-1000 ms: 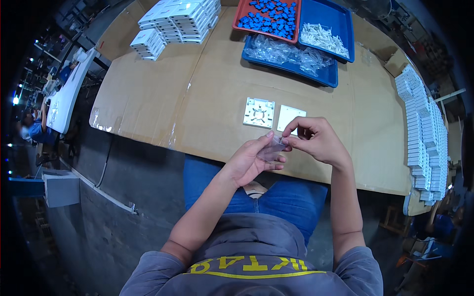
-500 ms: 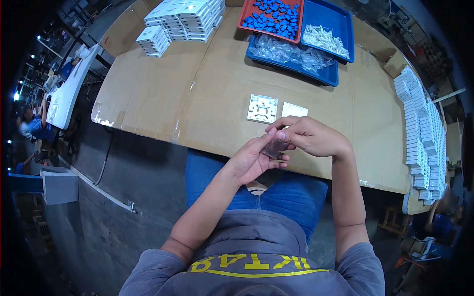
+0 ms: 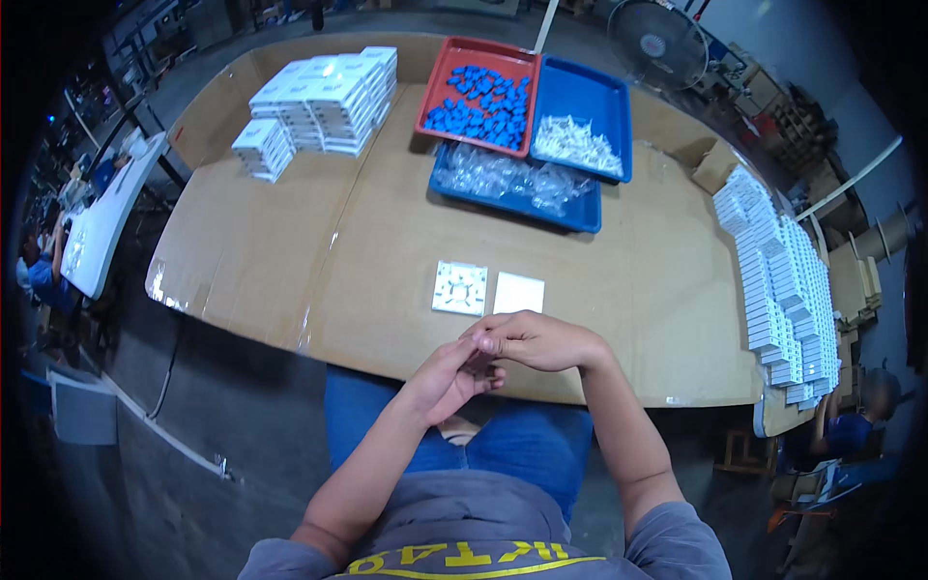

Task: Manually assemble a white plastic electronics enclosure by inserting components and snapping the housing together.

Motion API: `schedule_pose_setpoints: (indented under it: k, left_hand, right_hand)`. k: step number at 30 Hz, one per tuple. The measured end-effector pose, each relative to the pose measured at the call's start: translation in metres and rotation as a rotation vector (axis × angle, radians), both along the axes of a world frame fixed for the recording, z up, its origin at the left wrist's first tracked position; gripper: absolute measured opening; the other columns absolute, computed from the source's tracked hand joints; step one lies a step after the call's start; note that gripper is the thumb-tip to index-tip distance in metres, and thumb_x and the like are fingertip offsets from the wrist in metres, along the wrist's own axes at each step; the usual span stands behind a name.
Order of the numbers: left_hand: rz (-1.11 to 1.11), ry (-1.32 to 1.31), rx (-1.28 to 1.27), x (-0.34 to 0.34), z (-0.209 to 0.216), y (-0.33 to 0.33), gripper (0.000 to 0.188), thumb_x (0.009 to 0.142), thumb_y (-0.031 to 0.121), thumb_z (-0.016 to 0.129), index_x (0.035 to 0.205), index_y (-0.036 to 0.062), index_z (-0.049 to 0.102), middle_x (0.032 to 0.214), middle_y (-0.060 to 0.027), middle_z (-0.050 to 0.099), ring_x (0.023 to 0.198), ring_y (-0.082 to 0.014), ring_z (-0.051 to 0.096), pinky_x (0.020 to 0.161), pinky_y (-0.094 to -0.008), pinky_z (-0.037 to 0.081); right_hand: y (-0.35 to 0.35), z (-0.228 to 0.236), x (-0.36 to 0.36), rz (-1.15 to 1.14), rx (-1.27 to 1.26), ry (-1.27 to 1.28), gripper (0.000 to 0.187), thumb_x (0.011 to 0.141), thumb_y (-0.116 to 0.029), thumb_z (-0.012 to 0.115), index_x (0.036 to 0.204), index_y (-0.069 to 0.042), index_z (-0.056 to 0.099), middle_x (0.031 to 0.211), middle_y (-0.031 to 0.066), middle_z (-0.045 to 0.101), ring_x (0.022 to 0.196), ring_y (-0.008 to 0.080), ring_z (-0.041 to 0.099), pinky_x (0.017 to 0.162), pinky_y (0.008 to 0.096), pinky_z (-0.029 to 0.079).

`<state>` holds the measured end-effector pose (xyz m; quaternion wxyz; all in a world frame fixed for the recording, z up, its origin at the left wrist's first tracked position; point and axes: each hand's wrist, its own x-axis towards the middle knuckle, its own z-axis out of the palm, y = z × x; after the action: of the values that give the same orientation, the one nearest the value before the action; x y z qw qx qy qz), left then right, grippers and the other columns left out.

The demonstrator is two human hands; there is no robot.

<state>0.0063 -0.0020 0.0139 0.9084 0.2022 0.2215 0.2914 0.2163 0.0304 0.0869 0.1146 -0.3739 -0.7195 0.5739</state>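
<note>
- Round fan [image 3: 654, 44], far right
- White table [image 3: 111, 217], left
- Person in blue [image 3: 45, 281], beside the white table
- Grey box [image 3: 83, 414], near left
- Wooden frame [image 3: 745, 451], near right

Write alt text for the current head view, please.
The person's left hand and right hand meet over the near edge of a brown table, before two square white pieces. Beyond, between white stacks, sit a red tray of blue parts and two blue trays holding white parts and clear plastic.

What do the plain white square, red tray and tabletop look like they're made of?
White square: probably plastic, smooth and evenly white. Red tray: likely moulded plastic, slightly glossy, with a raised rim. Tabletop: apparently cardboard-covered, matt brown with a seam line.
</note>
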Motion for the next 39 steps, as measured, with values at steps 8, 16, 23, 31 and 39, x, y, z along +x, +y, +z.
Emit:
schedule_pose_setpoints:
  k: [8, 16, 23, 31, 39]
  left_hand:
    - [-0.06, 0.024, -0.025, 0.003, -0.006, -0.007, 0.059, 0.113, 0.047, 0.039, 0.148, 0.0017, 0.052, 0.117, -0.0089, 0.069, 0.09, -0.0183, 0.067, 0.086, -0.0346, 0.056]
    - [-0.211, 0.106, 0.028, 0.017, -0.009, -0.028, 0.049, 0.114, 0.036, 0.043, 0.147, 0.0022, 0.053, 0.119, -0.0109, 0.068, 0.091, -0.0166, 0.067, 0.086, -0.0307, 0.056]
    - [-0.276, 0.072, 0.001, 0.007, -0.005, -0.036, 0.054, 0.115, 0.036, 0.037, 0.149, -0.0036, 0.049, 0.121, -0.0117, 0.068, 0.093, -0.0161, 0.064, 0.088, -0.0308, 0.055]
    - [-0.325, 0.108, -0.018, 0.001, -0.013, -0.031, 0.053, 0.116, 0.035, 0.033, 0.147, -0.0042, 0.05, 0.122, -0.0133, 0.068, 0.095, -0.0174, 0.064, 0.091, -0.0326, 0.054]
    - [-0.385, 0.185, -0.009, 0.009, -0.009, -0.015, 0.055, 0.116, 0.037, 0.032, 0.149, -0.0034, 0.05, 0.122, -0.0137, 0.068, 0.094, -0.0179, 0.062, 0.092, -0.0332, 0.052]
  right_hand:
    - [0.081, -0.011, 0.086, -0.521, 0.286, -0.012, 0.03, 0.108, -0.022, 0.059, 0.114, 0.003, 0.073, 0.106, 0.0085, 0.077, 0.097, 0.0138, 0.07, 0.09, 0.0316, 0.056]
    - [0.235, -0.036, 0.205, -1.009, 0.774, -0.291, 0.019, 0.096, -0.012, 0.065, 0.109, -0.003, 0.075, 0.094, 0.0143, 0.078, 0.09, 0.0263, 0.075, 0.08, 0.041, 0.058]
    - [0.293, -0.022, 0.227, -1.114, 1.035, -0.773, 0.017, 0.092, -0.014, 0.064, 0.104, -0.014, 0.077, 0.1, 0.0145, 0.077, 0.098, 0.0359, 0.073, 0.087, 0.0506, 0.053]
    - [0.334, -0.027, 0.234, -1.054, 1.02, -0.881, 0.019, 0.09, -0.012, 0.066, 0.104, -0.015, 0.078, 0.1, 0.0116, 0.078, 0.1, 0.0333, 0.073, 0.087, 0.0499, 0.054]
    - [0.351, -0.036, 0.235, -0.975, 0.919, -0.925, 0.023, 0.091, -0.016, 0.071, 0.113, -0.019, 0.078, 0.104, 0.0106, 0.077, 0.109, 0.0338, 0.07, 0.09, 0.0498, 0.05]
